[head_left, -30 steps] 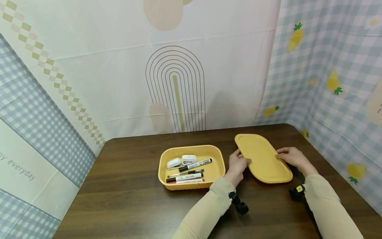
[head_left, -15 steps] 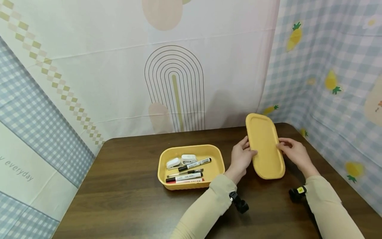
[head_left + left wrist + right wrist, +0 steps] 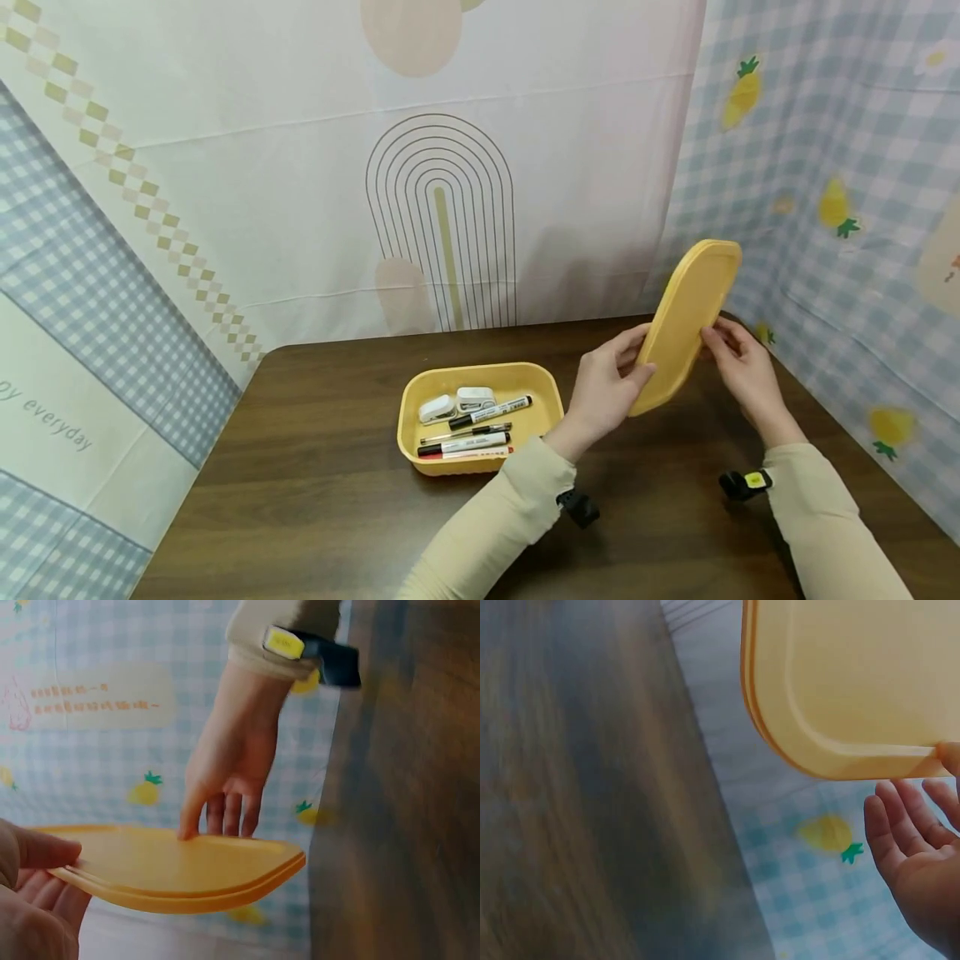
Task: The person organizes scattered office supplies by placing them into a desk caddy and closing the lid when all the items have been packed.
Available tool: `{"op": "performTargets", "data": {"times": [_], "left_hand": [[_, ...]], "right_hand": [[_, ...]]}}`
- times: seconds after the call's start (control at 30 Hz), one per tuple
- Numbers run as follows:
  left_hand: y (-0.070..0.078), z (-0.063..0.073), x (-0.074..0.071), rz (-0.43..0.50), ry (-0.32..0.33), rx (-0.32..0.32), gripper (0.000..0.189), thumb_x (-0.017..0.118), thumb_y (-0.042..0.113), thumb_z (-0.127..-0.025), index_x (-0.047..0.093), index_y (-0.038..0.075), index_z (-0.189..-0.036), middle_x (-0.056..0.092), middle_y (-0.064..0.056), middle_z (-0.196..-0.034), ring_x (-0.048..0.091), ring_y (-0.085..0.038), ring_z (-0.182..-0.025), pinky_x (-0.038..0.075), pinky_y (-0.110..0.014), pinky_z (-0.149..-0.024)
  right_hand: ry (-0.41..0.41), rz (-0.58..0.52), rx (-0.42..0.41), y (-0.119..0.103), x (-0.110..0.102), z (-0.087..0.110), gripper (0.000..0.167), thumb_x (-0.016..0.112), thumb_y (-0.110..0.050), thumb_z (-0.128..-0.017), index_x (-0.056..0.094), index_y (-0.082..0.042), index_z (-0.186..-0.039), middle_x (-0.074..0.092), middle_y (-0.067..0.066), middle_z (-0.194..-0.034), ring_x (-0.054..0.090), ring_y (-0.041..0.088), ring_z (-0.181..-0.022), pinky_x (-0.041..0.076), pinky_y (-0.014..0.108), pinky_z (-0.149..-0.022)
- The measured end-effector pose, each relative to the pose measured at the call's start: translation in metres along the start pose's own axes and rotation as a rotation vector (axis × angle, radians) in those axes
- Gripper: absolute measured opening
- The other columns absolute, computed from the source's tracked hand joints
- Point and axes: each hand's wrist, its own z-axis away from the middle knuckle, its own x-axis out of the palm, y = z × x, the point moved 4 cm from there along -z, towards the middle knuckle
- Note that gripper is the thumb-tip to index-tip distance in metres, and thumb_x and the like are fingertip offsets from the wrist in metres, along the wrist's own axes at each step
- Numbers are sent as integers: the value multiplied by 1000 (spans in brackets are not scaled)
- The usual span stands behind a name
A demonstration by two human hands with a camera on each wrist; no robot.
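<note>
A yellow lid (image 3: 686, 321) with rounded corners is held tilted steeply above the right part of the table. My left hand (image 3: 606, 385) grips its left long edge, thumb on the face turned to me and fingers behind. On the opposite edge, my right hand (image 3: 746, 375) pinches the rim, thumb in front. The left wrist view shows the lid (image 3: 180, 862) edge-on with a doubled rim, between both hands. In the right wrist view the right hand's (image 3: 922, 855) thumb touches the lid (image 3: 870, 682) while several fingers extend beneath its edge.
Left of the hands, a yellow tray (image 3: 555, 408) on the brown table (image 3: 315, 475) holds two white staplers or similar small devices (image 3: 457, 405), markers (image 3: 491, 412) and pens (image 3: 465, 435). Patterned cloth (image 3: 585, 167) hangs behind the table and along its right side.
The lid has been raised off the low position over the table and turned from nearly flat to steeply upright, leaning right. Both hands rose with it, keeping their hold. The tray stayed put.
</note>
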Motion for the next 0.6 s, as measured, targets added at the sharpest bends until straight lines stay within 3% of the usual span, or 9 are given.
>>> {"op": "performTargets", "data": {"times": [0.13,0.33,0.47,0.6], "left_hand": [[11,4,-10,-123,-51,147,47,69,-3,-93,61,8,-138,68,-7,-128,63,3,-109,52,-14,-83],[26,13,-24,-354,-131,393,42,66,-1,-95,62,5,-137,68,-8,-126,63,-4,-111,47,-12,-91],[33,21,-35,-538,-197,553,39,61,2,-99,60,6,-138,67,-7,-129,62,-9,-118,43,-13,-98],[33,29,-46,-593,-244,670,37,58,2,-100,61,5,-137,66,-7,-133,59,-9,-124,41,-14,-101]], "right_hand": [[6,-23,-50,-9,3,4,49,52,-33,-106,49,-6,-147,61,-21,-106,64,-3,-90,50,10,-76],[-16,-329,-146,-19,8,8,35,54,-14,-105,59,-13,-139,68,-10,-110,66,4,-95,53,14,-79],[-98,-409,-239,-27,12,11,40,51,-1,-104,56,-4,-143,68,-5,-124,64,6,-108,51,16,-87],[-130,-442,-299,-26,13,15,40,54,1,-102,51,9,-142,67,7,-129,63,12,-115,49,18,-93]]}}
